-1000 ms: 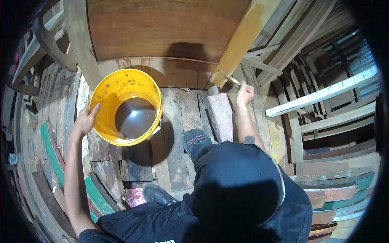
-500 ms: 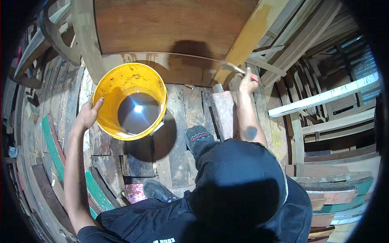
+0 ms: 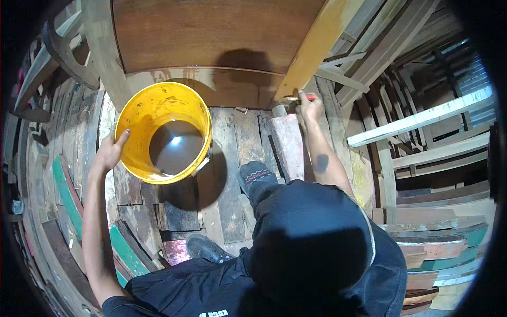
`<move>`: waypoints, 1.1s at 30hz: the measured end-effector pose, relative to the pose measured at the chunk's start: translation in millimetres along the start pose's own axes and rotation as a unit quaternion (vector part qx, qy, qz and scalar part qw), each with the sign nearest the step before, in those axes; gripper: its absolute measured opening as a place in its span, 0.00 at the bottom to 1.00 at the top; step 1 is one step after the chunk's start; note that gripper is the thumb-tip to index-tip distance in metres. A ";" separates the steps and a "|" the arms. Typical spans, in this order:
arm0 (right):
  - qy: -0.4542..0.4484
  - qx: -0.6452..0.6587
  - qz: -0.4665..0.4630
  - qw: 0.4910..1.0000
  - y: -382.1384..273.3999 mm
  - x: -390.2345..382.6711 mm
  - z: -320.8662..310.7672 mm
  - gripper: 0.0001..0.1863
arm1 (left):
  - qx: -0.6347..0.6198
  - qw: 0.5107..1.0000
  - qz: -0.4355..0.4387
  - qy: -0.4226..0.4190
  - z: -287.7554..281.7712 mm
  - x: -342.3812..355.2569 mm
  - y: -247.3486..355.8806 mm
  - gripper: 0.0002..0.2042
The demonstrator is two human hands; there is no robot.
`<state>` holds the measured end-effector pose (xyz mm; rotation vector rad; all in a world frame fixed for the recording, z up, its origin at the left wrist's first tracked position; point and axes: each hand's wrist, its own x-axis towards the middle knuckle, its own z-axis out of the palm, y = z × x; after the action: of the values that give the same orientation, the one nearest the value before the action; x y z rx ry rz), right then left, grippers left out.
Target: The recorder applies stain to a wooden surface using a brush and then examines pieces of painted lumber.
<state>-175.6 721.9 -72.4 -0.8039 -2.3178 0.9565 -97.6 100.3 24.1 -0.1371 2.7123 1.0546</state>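
My left hand grips the near-left rim of a yellow bucket, thumb over the edge. The bucket is tilted toward me, and dark brownish liquid inside reflects a bright light. On the right, my right hand is closed around a paintbrush with a red handle. Its bristle end points left, at the foot of a yellowish-stained wooden post; whether it touches the wood I cannot tell. The post borders a reddish-brown wooden panel, whose lower rail has wet-looking darker patches.
A pale, paint-smeared block of wood lies beside my right forearm. Rough planks form the floor, with gaps between them. Green-painted boards lie on the left. Stacked timber and a white beam stand at the right.
My right hand has moved slightly left and down, bringing the brush from raised and angled to nearly level at the post's foot. My left hand stays on the bucket rim.
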 end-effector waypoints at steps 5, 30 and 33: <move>-0.076 -0.049 -0.032 0.995 -16.8 -11.5 6.2 0.22 | 0.006 1.000 0.004 0.002 0.0 4.0 -3.5 0.28; 0.095 0.216 -0.006 0.972 20.9 -44.5 -21.4 0.16 | -0.012 1.000 0.009 -0.006 -3.0 2.5 -21.1 0.30; 0.024 0.071 0.083 0.994 75.9 -14.4 -26.4 0.17 | 0.013 1.000 0.012 0.008 9.4 17.7 -19.9 0.31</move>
<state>-123.9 767.8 -115.7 -0.9620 -2.1400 1.1453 -109.8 91.9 0.0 -0.1079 2.7484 1.0277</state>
